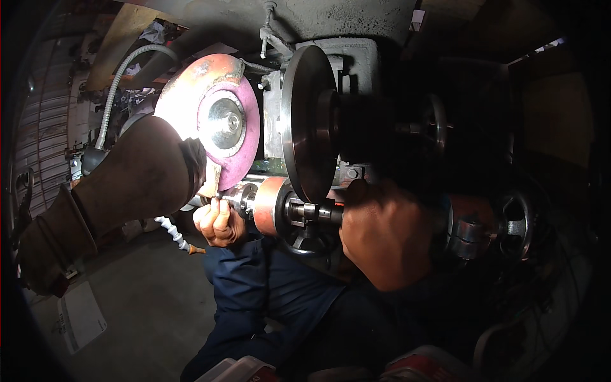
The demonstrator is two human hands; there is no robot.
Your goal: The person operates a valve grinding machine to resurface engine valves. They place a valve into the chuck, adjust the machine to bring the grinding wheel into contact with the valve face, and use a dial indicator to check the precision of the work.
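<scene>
At the left end of a metal spindle assembly (312,212), the fingers of my left hand (219,223) are pinched together on a small part I cannot make out. Just above them is the lower edge of the pink grinding wheel (249,143), under an orange guard (223,67). My right hand (385,235) is curled in a fist at the spindle's right end, beside a dark steel disc (309,124). Its fingers are mostly turned away, so what they grip is hidden. Between both hands sits an orange collar (270,207).
A large lamp (137,169) reaches in from the left, lighting the wheel. Handwheels stand below the spindle (309,242) and at the right (514,226). A white segmented coolant hose (170,232) hangs left of my left hand. A flat white sheet (81,317) lies at lower left.
</scene>
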